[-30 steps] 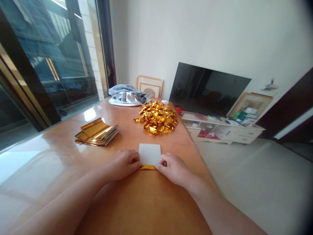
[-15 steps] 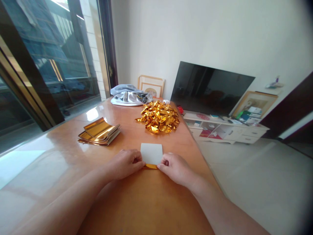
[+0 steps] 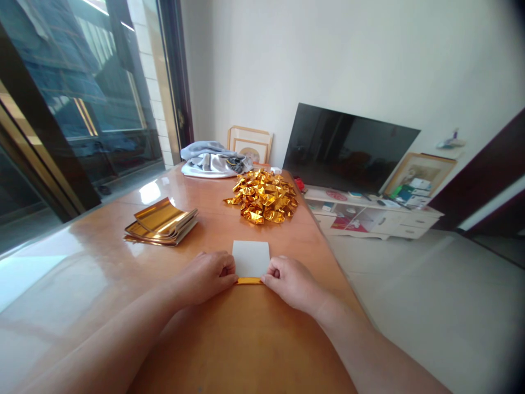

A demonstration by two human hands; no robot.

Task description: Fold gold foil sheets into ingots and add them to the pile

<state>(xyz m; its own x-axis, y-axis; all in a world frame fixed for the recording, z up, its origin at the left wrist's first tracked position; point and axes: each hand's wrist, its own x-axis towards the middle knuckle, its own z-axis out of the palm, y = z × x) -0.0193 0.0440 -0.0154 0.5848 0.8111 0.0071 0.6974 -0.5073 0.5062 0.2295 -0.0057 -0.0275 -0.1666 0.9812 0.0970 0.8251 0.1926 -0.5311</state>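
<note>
Two hands, left hand point(image 3: 207, 275), right hand point(image 3: 289, 282), pinch glossy gold-backed white rectangular paper sheet point(image 3: 251, 260).

A home living room: television point(image 3: 348, 148), framed pictures point(image 3: 250, 145), wooden table point(image 3: 229, 339).

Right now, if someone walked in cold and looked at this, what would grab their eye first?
Likely the glittering heap of folded gold foil pieces at the far middle of the orange table. Next, the left hand and right hand near the front edge, pinching a sheet that shows white on top with a gold strip folded along its near edge. A stack of flat gold sheets lies to the left.
</note>
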